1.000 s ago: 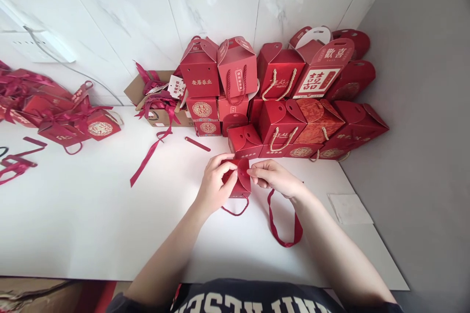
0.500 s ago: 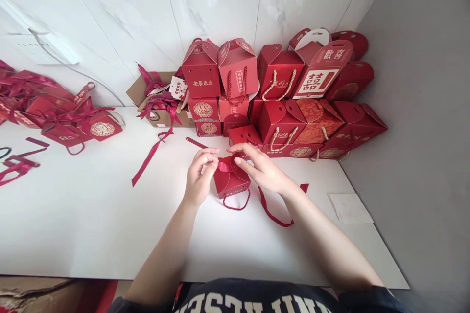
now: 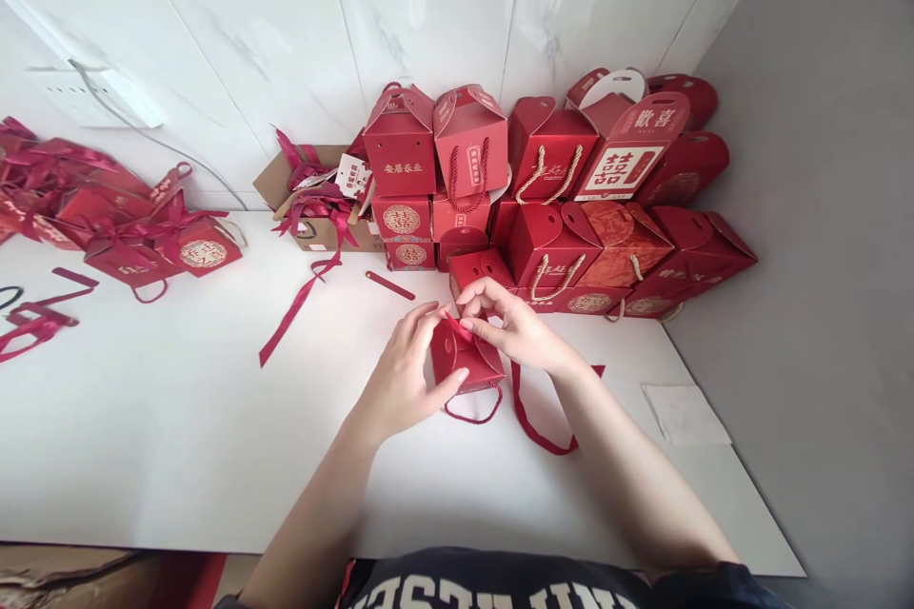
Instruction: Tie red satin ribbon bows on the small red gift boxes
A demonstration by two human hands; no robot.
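A small red box (image 3: pixel 467 363) with a red cord handle stands on the white table between my hands. My right hand (image 3: pixel 506 324) pinches a short red ribbon (image 3: pixel 459 326) at the top of the box. My left hand (image 3: pixel 414 366) is at the box's left side, its fingers apart, thumb over the front of the top and fingertips near the ribbon. Whether the left fingertips touch the ribbon is hard to tell. To the right of the box, a loose dark red ribbon (image 3: pixel 532 428) curves on the table, partly behind my right forearm.
Stacked red gift boxes (image 3: pixel 549 238) stand at the back right. A cardboard box (image 3: pixel 321 233) of ribbons and tags is behind on the left. More ribboned boxes (image 3: pixel 129 252) lie far left. A flat red strip (image 3: pixel 389 284) and a white paper (image 3: pixel 685 414) lie on the table.
My left hand has let go of the ribbon and opened along the box's left side. The right hand has closed on the ribbon. The view has shifted slightly.
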